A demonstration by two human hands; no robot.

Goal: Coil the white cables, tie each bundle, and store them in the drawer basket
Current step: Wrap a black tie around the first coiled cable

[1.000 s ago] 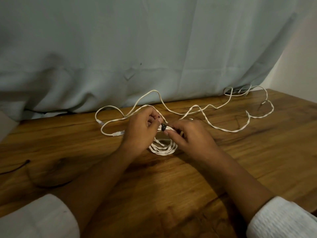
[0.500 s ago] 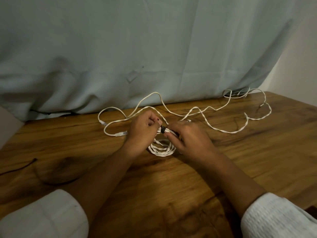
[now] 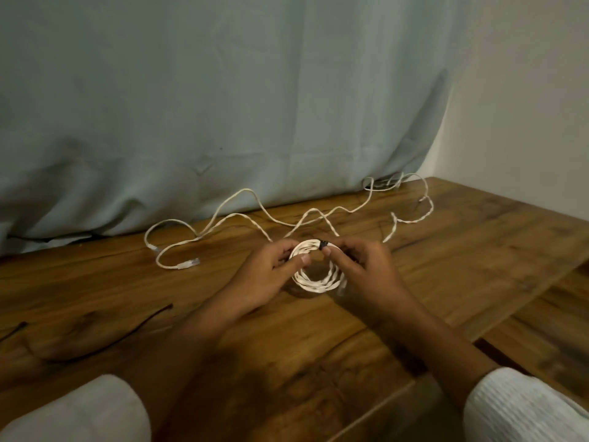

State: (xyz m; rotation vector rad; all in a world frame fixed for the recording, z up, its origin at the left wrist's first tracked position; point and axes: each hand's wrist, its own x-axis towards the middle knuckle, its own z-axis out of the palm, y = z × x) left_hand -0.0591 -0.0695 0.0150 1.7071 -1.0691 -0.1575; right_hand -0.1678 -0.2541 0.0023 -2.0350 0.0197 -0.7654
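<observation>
A coiled white cable bundle (image 3: 314, 282) stands tilted up between my two hands on the wooden table (image 3: 478, 256). A small black tie (image 3: 323, 244) wraps the top of the coil. My left hand (image 3: 264, 275) grips the coil's left side, thumb on its inner edge. The coil's right side is held by my right hand (image 3: 363, 272), fingertips pinching at the black tie. Behind them a loose white cable (image 3: 248, 199) snakes across the back of the table, its plugs (image 3: 191, 263) lying at the left. No drawer basket is in view.
A pale curtain (image 3: 223, 122) hangs along the table's back edge. A thin black wire (image 3: 95, 349) lies on the table at the front left. The table's right edge (image 3: 522, 307) drops to a lower wooden surface (image 3: 548, 333).
The coil has been lifted and tipped upright so its ring faces me. Both hands shifted right and toward the table's middle. The view has swung left and down.
</observation>
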